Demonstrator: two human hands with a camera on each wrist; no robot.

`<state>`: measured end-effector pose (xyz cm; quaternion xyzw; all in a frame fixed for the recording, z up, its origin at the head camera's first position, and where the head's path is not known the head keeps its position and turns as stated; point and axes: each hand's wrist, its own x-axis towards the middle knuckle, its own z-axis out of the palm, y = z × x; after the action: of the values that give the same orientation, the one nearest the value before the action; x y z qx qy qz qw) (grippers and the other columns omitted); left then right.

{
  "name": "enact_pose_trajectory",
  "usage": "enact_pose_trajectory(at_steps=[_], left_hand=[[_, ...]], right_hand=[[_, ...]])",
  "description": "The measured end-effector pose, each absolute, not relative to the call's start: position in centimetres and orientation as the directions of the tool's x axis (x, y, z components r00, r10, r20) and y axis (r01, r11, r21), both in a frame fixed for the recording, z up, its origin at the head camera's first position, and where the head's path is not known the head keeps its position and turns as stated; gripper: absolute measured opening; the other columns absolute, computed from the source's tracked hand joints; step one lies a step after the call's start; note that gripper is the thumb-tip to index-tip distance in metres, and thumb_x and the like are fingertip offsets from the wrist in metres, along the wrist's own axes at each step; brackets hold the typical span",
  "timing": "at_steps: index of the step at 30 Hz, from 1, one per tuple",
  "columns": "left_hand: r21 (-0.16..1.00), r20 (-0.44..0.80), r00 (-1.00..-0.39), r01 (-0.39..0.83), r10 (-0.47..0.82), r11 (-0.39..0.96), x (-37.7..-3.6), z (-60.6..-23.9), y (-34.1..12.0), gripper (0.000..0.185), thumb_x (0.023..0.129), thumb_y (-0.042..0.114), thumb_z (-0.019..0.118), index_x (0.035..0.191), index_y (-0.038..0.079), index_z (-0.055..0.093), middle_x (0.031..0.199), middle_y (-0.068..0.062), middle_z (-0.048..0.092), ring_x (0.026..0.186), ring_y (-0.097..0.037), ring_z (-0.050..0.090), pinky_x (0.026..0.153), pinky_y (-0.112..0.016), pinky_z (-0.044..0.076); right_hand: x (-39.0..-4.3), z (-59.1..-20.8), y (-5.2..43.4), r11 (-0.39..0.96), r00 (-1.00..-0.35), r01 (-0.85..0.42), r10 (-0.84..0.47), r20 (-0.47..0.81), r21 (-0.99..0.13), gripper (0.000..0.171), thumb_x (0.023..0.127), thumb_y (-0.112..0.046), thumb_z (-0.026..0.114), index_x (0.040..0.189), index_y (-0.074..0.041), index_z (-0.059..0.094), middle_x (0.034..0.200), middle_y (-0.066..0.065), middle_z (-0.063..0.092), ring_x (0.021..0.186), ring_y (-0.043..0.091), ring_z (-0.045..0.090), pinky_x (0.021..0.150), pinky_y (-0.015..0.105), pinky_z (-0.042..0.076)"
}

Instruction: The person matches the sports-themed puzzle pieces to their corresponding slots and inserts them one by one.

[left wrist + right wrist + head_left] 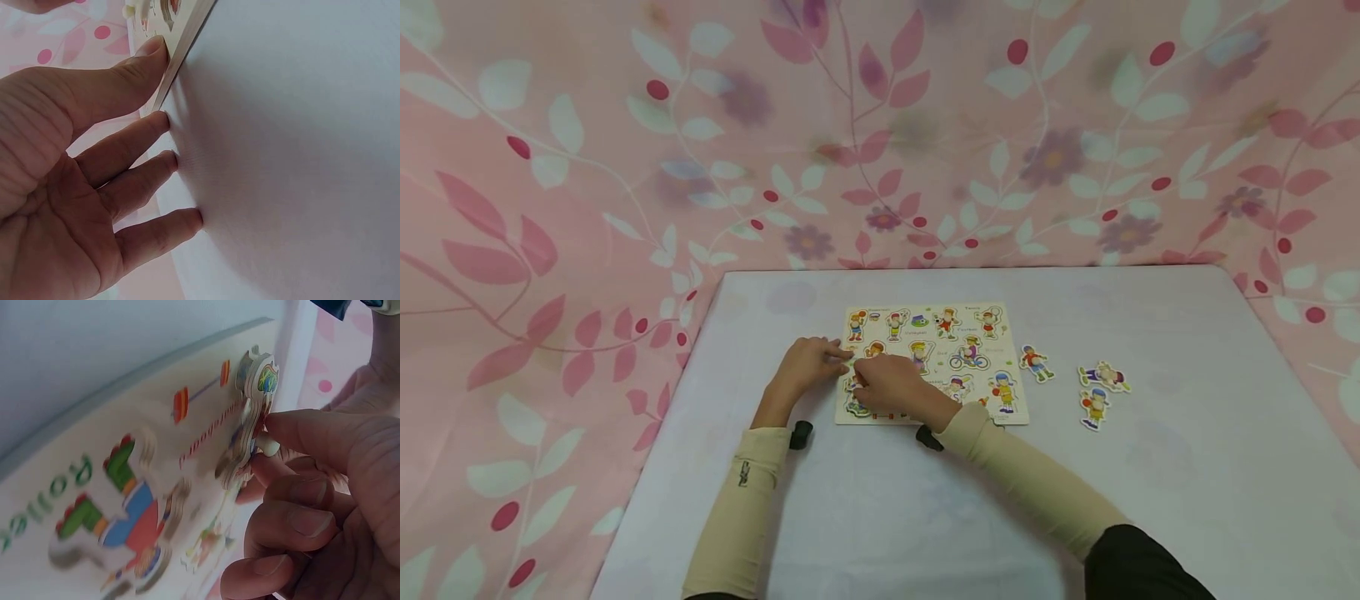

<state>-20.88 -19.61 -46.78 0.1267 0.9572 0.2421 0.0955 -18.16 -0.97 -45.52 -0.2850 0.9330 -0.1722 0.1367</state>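
Note:
A wooden peg puzzle board (1019,407) with printed sports figures lies flat on the table. Near its lower left corner my right hand (895,385) pinches a puzzle piece (257,406) between thumb and finger, by its small white knob (269,445). In the right wrist view the piece stands tilted close over the board, beside a roller-skater piece (137,519). My left hand (807,367) is at the board's left side. Its thumb (147,62) rests on the board's edge in the left wrist view, while the other fingers, loosely extended, touch the tabletop.
Right of the board lie three loose figure pieces: one close by (1037,364), and a purple-clad one (1105,377) next to one with a ball (1094,408). A white cloth (1180,500) covers the table. Behind hangs a pink floral backdrop (962,125).

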Motion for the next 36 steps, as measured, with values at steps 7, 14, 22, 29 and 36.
enact_pose_trajectory(at_steps=[7, 14, 22, 29, 36], left_hand=[[0.484, -0.119, -0.949, 0.202, 0.293, 0.852, -20.9, -46.8, -19.7, 0.029, 0.086, 0.022, 0.078, 0.114, 0.017, 0.076, 0.132, -0.009, 0.061, 0.131, -0.035, 0.049, 0.111, -0.049, 0.034], [0.490, -0.119, -0.952, 0.191, 0.282, 0.851, -20.9, -46.6, -19.6, 0.029, 0.084, 0.020, 0.079, 0.113, 0.016, 0.076, 0.132, -0.009, 0.061, 0.131, -0.036, 0.049, 0.110, -0.049, 0.035], [0.488, -0.135, -0.951, 0.180, 0.277, 0.854, -20.8, -46.7, -19.6, 0.030, 0.085, 0.021, 0.078, 0.114, 0.016, 0.076, 0.132, -0.010, 0.060, 0.133, -0.036, 0.046, 0.112, -0.050, 0.032], [0.476, -0.133, -0.954, 0.175, 0.268, 0.862, -20.8, -46.6, -19.6, 0.029, 0.085, 0.021, 0.079, 0.113, 0.016, 0.076, 0.132, -0.010, 0.061, 0.132, -0.037, 0.047, 0.112, -0.050, 0.033], [0.484, -0.134, -0.954, 0.175, 0.270, 0.858, -20.8, -46.8, -19.4, 0.030, 0.084, 0.021, 0.079, 0.113, 0.015, 0.076, 0.132, -0.010, 0.061, 0.133, -0.037, 0.046, 0.112, -0.050, 0.032]], right_hand=[[-18.2, -46.1, -1.9, 0.794, -0.803, -0.480, -0.569, -0.176, -0.374, 0.020, 0.092, -0.027, 0.065, 0.077, -0.019, 0.054, 0.061, -0.006, 0.053, 0.054, 0.010, 0.050, 0.047, 0.026, 0.037], [-18.2, -46.7, -2.0, 0.787, -0.811, -0.480, -0.567, -0.146, -0.388, 0.020, 0.093, -0.027, 0.065, 0.079, -0.018, 0.056, 0.062, -0.006, 0.053, 0.054, 0.010, 0.050, 0.047, 0.025, 0.037], [-17.7, -45.7, -0.5, 0.807, -0.835, -0.445, -0.531, -0.147, -0.388, 0.019, 0.092, -0.037, 0.068, 0.092, -0.018, 0.065, 0.077, -0.005, 0.063, 0.064, 0.012, 0.054, 0.056, 0.031, 0.045], [-17.1, -44.7, 1.7, 0.811, -0.844, -0.463, -0.526, -0.101, -0.358, 0.019, 0.093, -0.037, 0.067, 0.099, -0.019, 0.065, 0.082, -0.005, 0.067, 0.064, 0.012, 0.053, 0.056, 0.030, 0.044], [-16.4, -43.7, 3.5, 0.817, -0.848, -0.469, -0.522, -0.085, -0.335, 0.021, 0.093, -0.037, 0.066, 0.106, -0.020, 0.065, 0.081, -0.007, 0.066, 0.065, 0.011, 0.053, 0.054, 0.029, 0.042]])
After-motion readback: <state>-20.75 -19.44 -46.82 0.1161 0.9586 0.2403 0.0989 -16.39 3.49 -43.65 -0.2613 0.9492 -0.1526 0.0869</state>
